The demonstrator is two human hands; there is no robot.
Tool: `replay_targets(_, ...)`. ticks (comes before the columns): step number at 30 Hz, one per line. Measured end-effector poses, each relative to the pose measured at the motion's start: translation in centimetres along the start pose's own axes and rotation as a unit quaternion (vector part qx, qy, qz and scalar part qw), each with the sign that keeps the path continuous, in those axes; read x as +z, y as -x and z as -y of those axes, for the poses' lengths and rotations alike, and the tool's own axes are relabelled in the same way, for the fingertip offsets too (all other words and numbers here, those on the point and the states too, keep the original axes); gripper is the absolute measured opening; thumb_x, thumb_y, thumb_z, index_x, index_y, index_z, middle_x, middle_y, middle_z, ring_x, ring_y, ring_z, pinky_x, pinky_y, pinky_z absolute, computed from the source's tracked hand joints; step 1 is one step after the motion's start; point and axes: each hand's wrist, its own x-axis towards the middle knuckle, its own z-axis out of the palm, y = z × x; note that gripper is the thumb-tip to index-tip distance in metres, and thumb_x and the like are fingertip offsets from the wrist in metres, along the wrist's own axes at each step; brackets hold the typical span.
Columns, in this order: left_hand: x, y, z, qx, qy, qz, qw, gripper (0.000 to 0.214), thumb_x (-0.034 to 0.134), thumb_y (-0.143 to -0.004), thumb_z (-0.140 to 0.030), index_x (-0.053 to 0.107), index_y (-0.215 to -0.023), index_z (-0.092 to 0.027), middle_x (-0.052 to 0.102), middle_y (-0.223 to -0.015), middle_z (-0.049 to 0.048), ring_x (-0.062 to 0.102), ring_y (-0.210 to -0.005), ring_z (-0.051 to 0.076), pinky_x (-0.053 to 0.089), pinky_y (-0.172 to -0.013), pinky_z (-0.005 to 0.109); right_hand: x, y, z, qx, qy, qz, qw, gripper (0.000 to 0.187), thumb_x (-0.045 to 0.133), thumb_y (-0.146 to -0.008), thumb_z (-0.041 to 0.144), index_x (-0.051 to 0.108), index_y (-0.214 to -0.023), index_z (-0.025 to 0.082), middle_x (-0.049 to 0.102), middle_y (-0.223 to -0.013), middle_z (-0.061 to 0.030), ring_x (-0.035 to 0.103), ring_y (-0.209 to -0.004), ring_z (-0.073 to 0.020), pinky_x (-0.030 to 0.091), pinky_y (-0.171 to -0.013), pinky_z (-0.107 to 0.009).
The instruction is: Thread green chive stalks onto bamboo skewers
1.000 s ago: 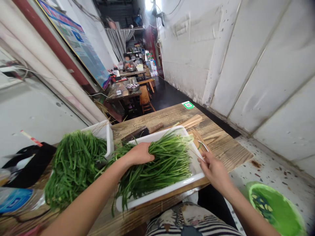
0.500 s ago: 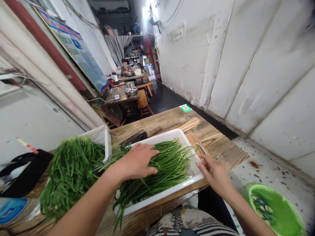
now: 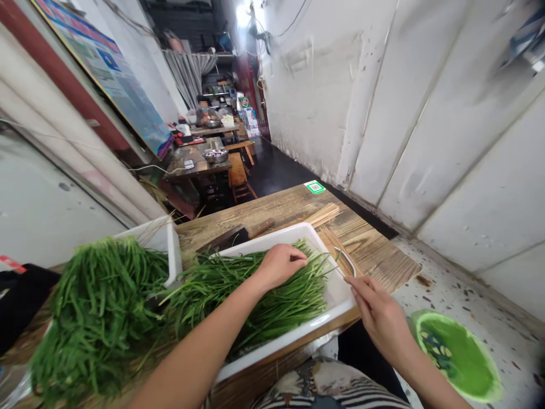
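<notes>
A white plastic tray [image 3: 259,363] holds a thick layer of long garlic chives [image 3: 293,289], pale stem ends toward the right. Over the chives, my left hand [image 3: 281,264] is closed, thumb and fingertips pinched together on some stems; the exact grip is partly hidden. At the tray's right rim my right hand [image 3: 377,307] is closed, pinching a thin bamboo skewer [image 3: 343,268] that points up and left toward the stem ends. More bamboo skewers [image 3: 324,215] lie in a bundle on the table beyond the tray.
A cleaver [image 3: 232,236] lies behind the tray on the wooden table [image 3: 383,255]. To the left, chives [image 3: 102,307] overflow a second white tray [image 3: 174,253]. A green bucket [image 3: 472,363] stands on the floor at right. Farther back a person [image 3: 205,111] sits at a table.
My left hand has moved right along the chives, from spread fingers to a pinch near the stem ends. My right hand stays by the rim. The view has shifted slightly right.
</notes>
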Motion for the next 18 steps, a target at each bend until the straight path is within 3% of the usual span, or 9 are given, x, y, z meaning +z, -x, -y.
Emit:
replay_targets(3, -0.8, -0.1, 0.9, -0.064, 0.155, -0.052, 0.984, 0.019, 0.061, -0.071, -0.031, 0.071, -0.072, -0.015, 0.07, -0.072, 0.0029, 0.059, -0.068, 0.015, 0.041, -0.065, 0.025, -0.5, 0.2, 1.0, 0.005, -0.03, 0.004, 1.0, 0.035, 0.036, -0.093, 0.024, 0.053, -0.122, 0.016, 0.065, -0.088, -0.0099, 0.064, -0.078, -0.0203, 0.05, -0.069, -0.03)
replay_targets(6, -1.4, -0.2, 1.9, -0.144, 0.336, -0.049, 0.93, 0.021, 0.065, -0.068, -0.032, 0.069, -0.077, -0.014, 0.067, -0.071, 0.0031, 0.056, -0.061, 0.012, 0.038, -0.057, 0.023, -0.4, 0.1, 2.4, 0.031, -0.073, 0.084, 0.993, 0.04, 0.034, -0.092, 0.023, 0.048, -0.128, 0.012, 0.059, -0.06, -0.0002, 0.055, -0.051, -0.0153, 0.045, -0.051, -0.025)
replay_targets(9, -1.0, -0.3, 2.7, -0.173, 0.423, -0.041, 0.888, 0.027, 0.07, -0.062, -0.028, 0.068, -0.084, -0.013, 0.064, -0.067, 0.0015, 0.051, -0.055, 0.008, 0.033, -0.052, 0.021, 0.3, -0.8, 3.6, 0.039, -0.073, 0.123, 0.989, 0.038, 0.035, -0.09, 0.022, 0.057, -0.118, 0.01, 0.054, -0.053, 0.0022, 0.048, -0.043, -0.0136, 0.039, -0.044, -0.024)
replay_targets(13, -0.1, -0.3, 2.8, -0.142, 0.426, -0.052, 0.892, 0.027, 0.07, -0.063, -0.027, 0.069, -0.084, -0.012, 0.062, -0.066, 0.0009, 0.048, -0.054, 0.007, 0.03, -0.051, 0.021, 1.3, -2.5, 4.3, 0.021, -0.011, 0.115, 0.993, 0.038, 0.036, -0.086, 0.019, 0.062, -0.112, 0.01, 0.067, -0.068, -0.0055, 0.059, -0.054, -0.0169, 0.045, -0.056, -0.026)
replay_targets(18, -0.5, 0.0, 2.2, -0.101, 0.419, -0.036, 0.902, 0.025, 0.065, -0.07, -0.036, 0.068, -0.073, -0.011, 0.059, -0.067, 0.0014, 0.047, -0.057, 0.008, 0.032, -0.054, 0.022, 1.2, -3.9, 4.9, -0.009, 0.029, 0.182, 0.983, 0.039, 0.034, -0.086, 0.013, 0.062, -0.114, 0.013, 0.072, -0.083, -0.0105, 0.068, -0.075, -0.0211, 0.047, -0.067, -0.027)
